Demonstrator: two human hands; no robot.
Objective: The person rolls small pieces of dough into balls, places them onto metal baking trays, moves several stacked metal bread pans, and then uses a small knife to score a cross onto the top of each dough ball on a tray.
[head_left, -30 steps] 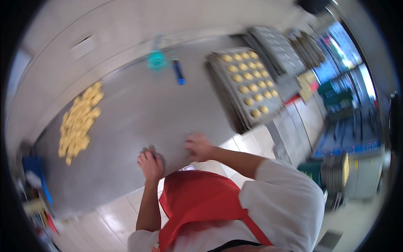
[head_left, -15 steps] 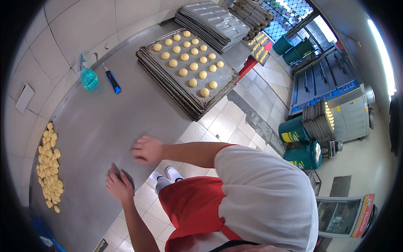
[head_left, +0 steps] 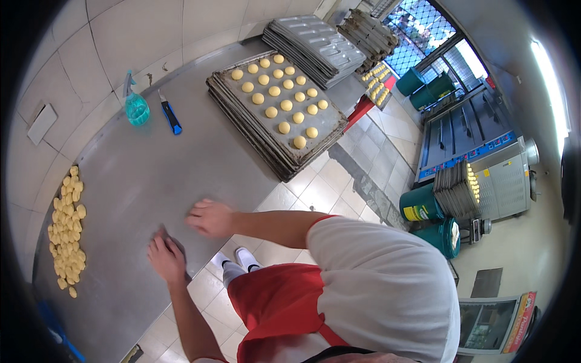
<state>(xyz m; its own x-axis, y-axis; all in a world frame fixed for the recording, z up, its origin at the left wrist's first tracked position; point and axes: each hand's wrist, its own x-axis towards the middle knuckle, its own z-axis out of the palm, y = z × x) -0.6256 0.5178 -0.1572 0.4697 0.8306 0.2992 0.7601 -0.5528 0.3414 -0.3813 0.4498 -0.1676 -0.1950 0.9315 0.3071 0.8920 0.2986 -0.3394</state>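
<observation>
My left hand (head_left: 166,256) and my right hand (head_left: 209,218) rest palm down on the grey metal table (head_left: 133,181), close to its near edge. Both have their fingers curled toward the tabletop, and a small gap separates them. Whatever lies under the palms is hidden. At the far left, against the tiled wall, a heap of pale yellow dough pieces (head_left: 68,233) sits apart from my hands. Beyond my right hand, rows of round dough balls (head_left: 286,104) stand on the top baking tray (head_left: 242,104) of a dark stack.
A green spray bottle (head_left: 137,110) and a blue utility knife (head_left: 170,116) are near the wall. More stacked trays (head_left: 315,45) stand at the back. Across the tiled floor are an oven (head_left: 466,130), green buckets (head_left: 420,199) and a tray stack (head_left: 457,189).
The view has turned slightly. Both hands stay low over the table with small shifts; the right hand, blurred before, now looks sharper. The dough heap and the tray balls look the same.
</observation>
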